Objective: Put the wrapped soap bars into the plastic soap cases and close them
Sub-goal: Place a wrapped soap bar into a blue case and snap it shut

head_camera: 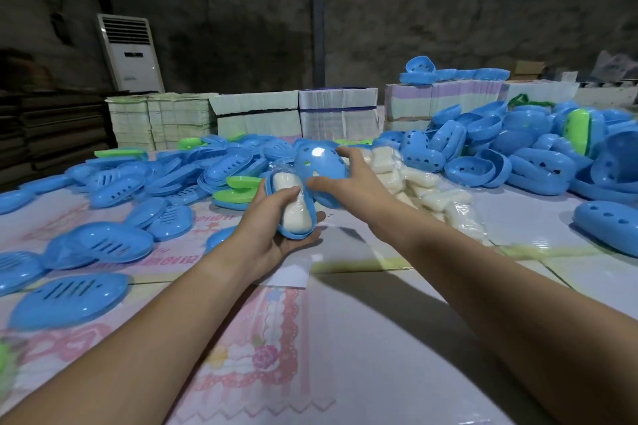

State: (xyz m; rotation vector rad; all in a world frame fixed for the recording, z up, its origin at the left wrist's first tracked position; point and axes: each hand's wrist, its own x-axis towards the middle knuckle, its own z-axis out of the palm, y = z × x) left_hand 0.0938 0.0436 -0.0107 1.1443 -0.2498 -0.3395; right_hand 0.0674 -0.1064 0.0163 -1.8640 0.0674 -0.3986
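A: What takes up the most room?
B: The table (pixel 362 338), covered in glossy printed sheets, pink and white. At its far edge stand stacks of paper bundles (pixel 297 114), and a white air conditioner (pixel 131 53) stands against the wall behind them.

A: And on the table?
B: A pile of blue case lids (pixel 538 148) on the right, a spread of blue slotted trays (pixel 103 183) on the left with a few green ones among them, and a heap of wrapped soap bars (pixel 424 183) in the middle, just right of the hands.

A: What is the left hand doing?
B: The left hand (pixel 272 228) cradles a blue case base (pixel 297 234) from below, fingers curled under it. A wrapped soap bar (pixel 293 207) lies inside the base, and the thumb presses on top of the bar.

A: And the right?
B: The right hand (pixel 359 183) grips a blue lid (pixel 319 166) with holes in it, thumb on the near side, fingers round the far edge. The lid stands tilted, its lower edge touching the base; the case is not yet closed.
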